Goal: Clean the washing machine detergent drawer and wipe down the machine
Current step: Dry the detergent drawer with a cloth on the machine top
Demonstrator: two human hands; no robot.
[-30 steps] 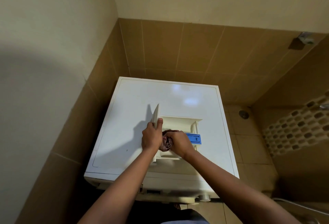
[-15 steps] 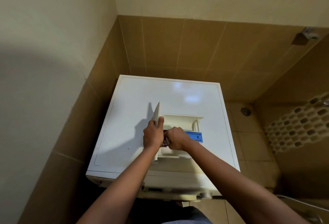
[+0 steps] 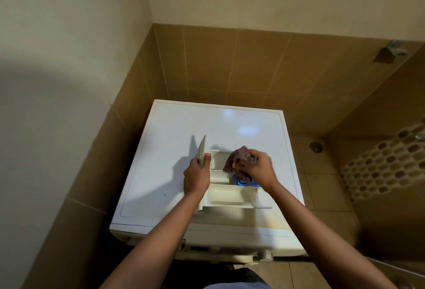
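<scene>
A cream detergent drawer point(image 3: 230, 195) lies on the white top of the washing machine point(image 3: 230, 125), front panel to the left. My left hand point(image 3: 196, 177) grips that front panel, thumb over its edge. My right hand point(image 3: 255, 168) holds a bunched dark reddish cloth point(image 3: 239, 157) over the drawer's far right part, above a blue insert point(image 3: 245, 183) that is mostly hidden. The hand and cloth are blurred.
The machine stands in a corner with brown tiled walls at the left and behind. To the right the tiled floor has a round drain point(image 3: 315, 146) and a perforated mat point(image 3: 381, 169). A metal fitting point(image 3: 396, 48) sits on the back wall.
My right hand and the cloth have moved from the drawer's left middle, beside my left hand, up and to the right over the blue insert. My left hand keeps its grip.
</scene>
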